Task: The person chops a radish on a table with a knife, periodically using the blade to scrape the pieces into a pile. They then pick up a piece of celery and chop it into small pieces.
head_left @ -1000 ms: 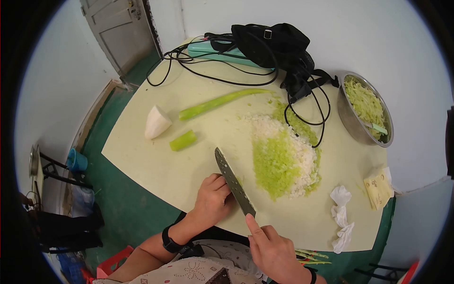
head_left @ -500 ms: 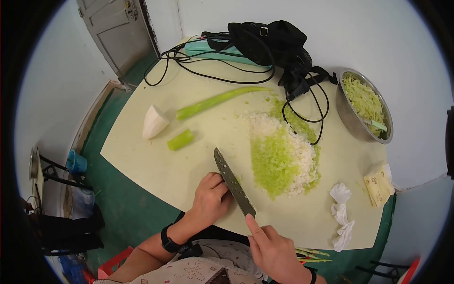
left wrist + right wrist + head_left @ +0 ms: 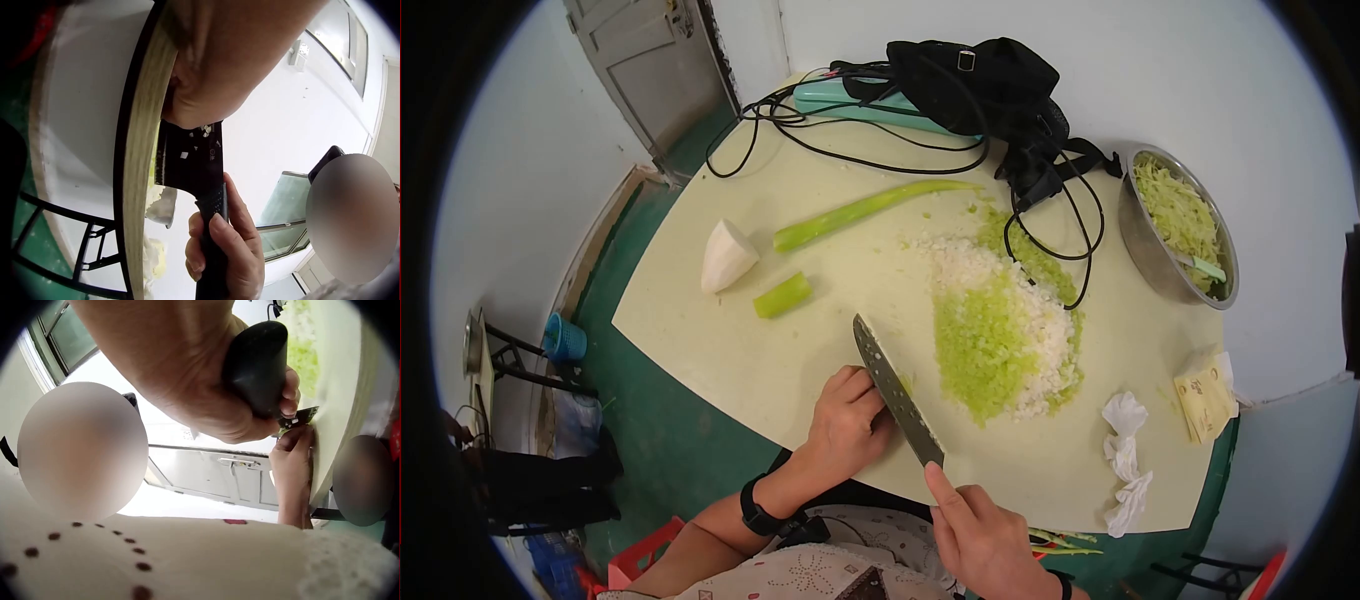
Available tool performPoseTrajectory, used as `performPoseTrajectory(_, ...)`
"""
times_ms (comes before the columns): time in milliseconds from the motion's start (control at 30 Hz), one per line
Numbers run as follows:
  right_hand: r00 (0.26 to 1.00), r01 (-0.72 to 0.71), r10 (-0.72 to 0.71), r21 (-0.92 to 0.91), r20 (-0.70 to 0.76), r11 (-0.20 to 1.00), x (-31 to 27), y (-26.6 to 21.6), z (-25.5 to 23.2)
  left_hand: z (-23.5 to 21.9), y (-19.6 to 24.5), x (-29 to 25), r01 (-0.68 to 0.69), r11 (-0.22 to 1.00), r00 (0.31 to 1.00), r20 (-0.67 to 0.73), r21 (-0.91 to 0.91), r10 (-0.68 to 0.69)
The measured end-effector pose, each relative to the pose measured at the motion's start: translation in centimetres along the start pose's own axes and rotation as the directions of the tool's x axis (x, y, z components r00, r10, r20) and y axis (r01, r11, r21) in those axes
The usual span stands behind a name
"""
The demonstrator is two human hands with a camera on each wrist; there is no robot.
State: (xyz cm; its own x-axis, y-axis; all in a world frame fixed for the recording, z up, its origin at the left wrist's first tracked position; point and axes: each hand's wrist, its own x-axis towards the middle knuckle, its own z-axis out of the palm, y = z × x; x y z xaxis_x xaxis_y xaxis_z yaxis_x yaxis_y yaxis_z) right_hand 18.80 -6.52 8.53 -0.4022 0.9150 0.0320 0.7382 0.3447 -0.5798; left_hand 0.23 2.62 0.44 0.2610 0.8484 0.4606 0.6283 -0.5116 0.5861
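Note:
A dark knife (image 3: 895, 390) lies slantwise over the table, white and green bits stuck on its blade. My right hand (image 3: 990, 545) grips its black handle (image 3: 214, 265), forefinger stretched along the top. Against the blade's left side, my left hand (image 3: 845, 420) has its fingers curled on a green vegetable piece (image 3: 907, 382), mostly hidden by hand and blade. Right of the knife spreads a heap of diced green (image 3: 985, 350) and white bits (image 3: 1055, 350). Farther back lie a short green stalk piece (image 3: 782, 296), a long green stalk (image 3: 850, 215) and a white root chunk (image 3: 728, 257).
A metal bowl (image 3: 1142, 240) of green shreds stands at the table's back right. A black bag (image 3: 980, 85) with cables and a teal case (image 3: 840, 100) lie at the back. Crumpled tissues (image 3: 1122, 460) and a yellow packet (image 3: 1203, 400) are on the right.
The right hand and the knife's handle end have shifted slightly down and right. The left hand stays almost still against the blade.

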Motion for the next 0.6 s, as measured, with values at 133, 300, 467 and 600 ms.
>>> performPoseTrajectory(133,0.990,0.080,-0.080,-0.004,-0.116,0.997,0.1,0.3,0.6,-0.1,0.0,0.1,-0.002,1.000,1.000,-0.004,-0.007,0.002)
performPoseTrajectory(300,0.999,-0.032,0.032,-0.018,-0.006,0.999,2.3,-0.3,0.7,0.1,0.1,-0.1,0.015,1.000,1.000,-0.005,0.019,-0.015)
performPoseTrajectory(467,0.999,-0.018,0.016,-0.058,-0.038,0.998,1.6,-0.7,0.9,0.2,-0.3,-0.3,0.007,1.000,0.998,-0.064,-0.024,-0.009)
performPoseTrajectory(600,0.991,0.070,-0.077,-0.065,-0.113,0.995,0.4,-0.4,1.5,0.0,0.0,-0.2,0.011,0.999,0.999,-0.052,-0.030,-0.013)
